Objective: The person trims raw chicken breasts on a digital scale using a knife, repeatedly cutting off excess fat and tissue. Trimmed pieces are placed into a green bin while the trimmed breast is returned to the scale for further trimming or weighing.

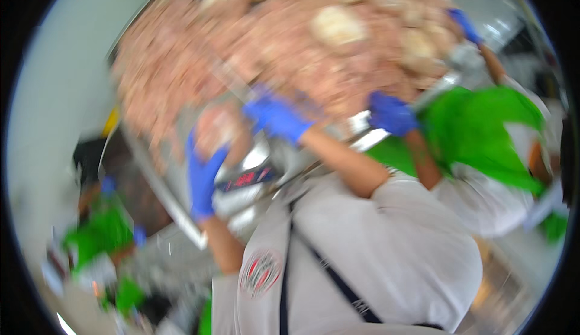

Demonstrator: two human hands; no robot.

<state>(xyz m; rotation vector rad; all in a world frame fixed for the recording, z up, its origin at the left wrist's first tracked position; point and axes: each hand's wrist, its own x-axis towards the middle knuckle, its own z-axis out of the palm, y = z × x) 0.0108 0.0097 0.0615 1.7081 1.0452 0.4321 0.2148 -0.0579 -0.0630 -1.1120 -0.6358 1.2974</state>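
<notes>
My left hand [204, 175], in a blue glove, cups a lump of pale pink raw meat [220, 131], thumb on one side and fingers on the other. Whether a clear bag wraps the lump is too blurred to tell. The lump is above a digital scale [244, 180] with a red lit display. My right hand [277, 114], also blue-gloved, reaches over the near edge of a large heap of raw meat pieces [296, 48]. Motion smears its fingers, so any grip there is unclear.
A metal rim [166, 196] edges the worktable. Close on my right, a co-worker in a green apron [477, 132] has a blue-gloved hand [389, 114] at the heap; another gloved hand [465, 27] is farther back. More green-clad people [99, 232] stand at left.
</notes>
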